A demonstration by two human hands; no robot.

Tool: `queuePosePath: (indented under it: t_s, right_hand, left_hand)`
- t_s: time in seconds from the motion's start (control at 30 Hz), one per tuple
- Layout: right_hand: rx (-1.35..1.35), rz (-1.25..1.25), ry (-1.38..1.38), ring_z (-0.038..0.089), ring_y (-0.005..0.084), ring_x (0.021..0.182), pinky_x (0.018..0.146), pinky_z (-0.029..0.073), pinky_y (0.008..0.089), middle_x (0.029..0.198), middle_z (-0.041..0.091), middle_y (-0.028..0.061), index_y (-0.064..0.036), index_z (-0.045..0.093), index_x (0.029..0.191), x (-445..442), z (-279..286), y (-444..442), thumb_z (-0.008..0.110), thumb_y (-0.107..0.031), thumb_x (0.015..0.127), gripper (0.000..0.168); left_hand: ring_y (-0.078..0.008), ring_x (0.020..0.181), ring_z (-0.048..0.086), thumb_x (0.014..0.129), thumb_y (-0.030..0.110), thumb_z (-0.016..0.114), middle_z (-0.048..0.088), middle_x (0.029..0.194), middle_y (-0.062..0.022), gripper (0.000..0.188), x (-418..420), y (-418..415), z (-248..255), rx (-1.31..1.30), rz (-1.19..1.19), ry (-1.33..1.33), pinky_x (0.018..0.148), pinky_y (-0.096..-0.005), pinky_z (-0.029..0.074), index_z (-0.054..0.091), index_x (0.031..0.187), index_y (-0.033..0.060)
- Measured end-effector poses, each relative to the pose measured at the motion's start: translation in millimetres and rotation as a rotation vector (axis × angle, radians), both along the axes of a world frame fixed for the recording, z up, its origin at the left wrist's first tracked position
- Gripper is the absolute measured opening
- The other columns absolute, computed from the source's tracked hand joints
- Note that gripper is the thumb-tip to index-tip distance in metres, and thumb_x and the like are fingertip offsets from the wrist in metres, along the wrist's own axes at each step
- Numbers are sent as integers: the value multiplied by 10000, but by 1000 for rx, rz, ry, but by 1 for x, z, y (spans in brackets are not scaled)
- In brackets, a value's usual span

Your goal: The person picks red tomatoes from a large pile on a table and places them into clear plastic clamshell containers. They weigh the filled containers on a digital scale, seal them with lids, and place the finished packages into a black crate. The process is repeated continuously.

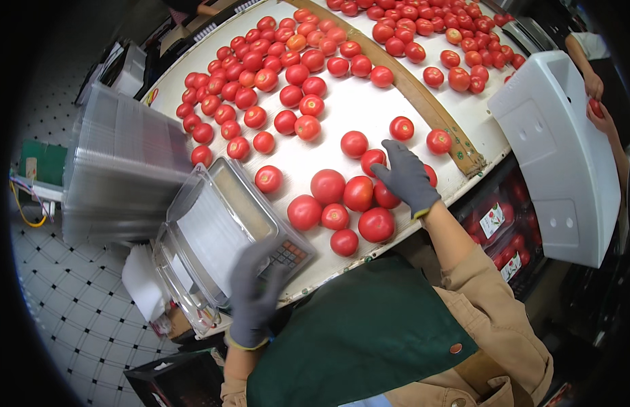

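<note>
My right hand (407,175), in a grey glove, reaches in among loose tomatoes near the table's front edge. Its thumb and fingers are spread beside a red tomato (373,162); the palm side is hidden, so a firm hold cannot be made out. Several larger tomatoes (327,186) lie grouped left of that hand. My left hand (254,292), gloved too and blurred by motion, is over the near right side of a clear plastic clamshell container (193,254), fingers apart, with nothing visible in it. The lidded container rests open with a white liner (213,229), on a scale with a keypad (287,257).
Many tomatoes (244,76) cover the white table (355,107) farther back. A wooden divider (422,96) separates another pile. Stacked clear containers (121,168) stand left. At right are a white plastic bin (559,152), packed tomatoes (498,229) in a crate, and another person's hands (597,102) holding a tomato.
</note>
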State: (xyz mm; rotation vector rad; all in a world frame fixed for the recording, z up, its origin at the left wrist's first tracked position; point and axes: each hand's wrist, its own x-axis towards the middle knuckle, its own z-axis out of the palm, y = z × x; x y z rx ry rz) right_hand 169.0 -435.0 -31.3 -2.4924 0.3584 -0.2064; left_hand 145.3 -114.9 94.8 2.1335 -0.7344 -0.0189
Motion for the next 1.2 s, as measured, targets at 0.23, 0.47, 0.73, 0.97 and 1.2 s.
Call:
queuePosePath:
  t_s: [0.23,0.47,0.73,0.97,1.2]
  right_hand:
    - [354,-26,285,589,321,1020,862,482,412,1122,574,231,4,487,1227,45,-23,5,714,-379,710,682]
    - [655,370,191,566,248,1113,911,471,339,1297,542,150,-80,478,1339,-7,62,30,671,-391,825,631]
    - [384,309,131,633,287,879,795,500,380,999,659,137,-34,626,1102,10,31,17,648,-334,836,402]
    - [-274,281,19,561,322,1036,810,498,448,1192,527,177,-114,523,1197,84,-37,16,758,-276,688,584]
    - [1755,175,399,621,232,690,559,519,325,859,640,119,-57,572,1036,106,21,48,555,-468,879,440]
  left_hand:
    - [-231,974,632,861,148,662,642,1051,-116,283,-32,-46,-65,125,-171,458,841,-338,503,619,1121,46]
    - [-271,1049,590,891,294,589,502,1248,-159,539,-21,-48,-78,-799,205,1228,824,-403,535,408,1342,60]
    - [-262,948,626,901,330,562,587,1066,-167,420,-22,-44,-58,-810,219,1345,743,-374,565,519,1154,-2]
    - [-268,960,621,845,426,622,581,1061,-155,506,-12,-36,-31,-731,287,1302,645,-333,530,495,1166,55]
    - [-254,736,653,831,603,587,599,1050,-201,716,3,0,-12,-1030,367,910,380,-220,419,420,1301,89]
